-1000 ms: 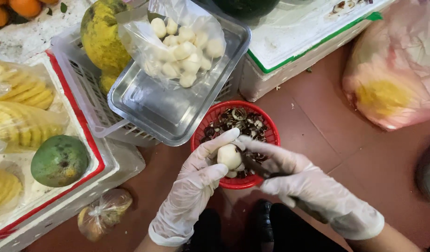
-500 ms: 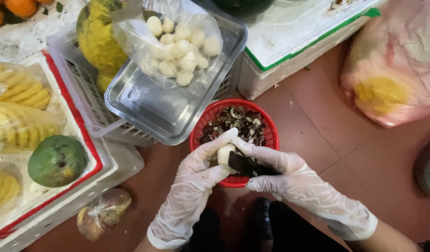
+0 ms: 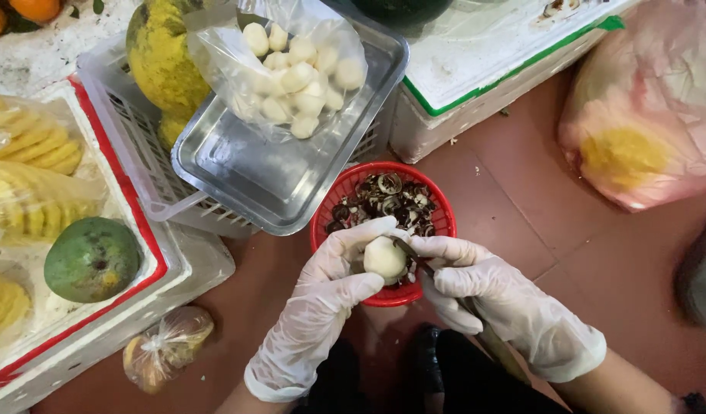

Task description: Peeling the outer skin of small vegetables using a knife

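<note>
Fruit (image 3: 385,257) turned, white side up | left hand (image 3: 334,287) grips; right hand (image 3: 475,287) peeling

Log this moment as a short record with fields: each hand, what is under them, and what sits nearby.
left hand: gloved left hand holds a pale peeled bulb
right hand: gloved right hand holds a knife, blade against the bulb
below the hands: red basket with dark peelings
behind it: steel tray bearing a clear bag of peeled bulbs
left side: green fruit in a white tray with a red rim
floor: small tied bag
</note>
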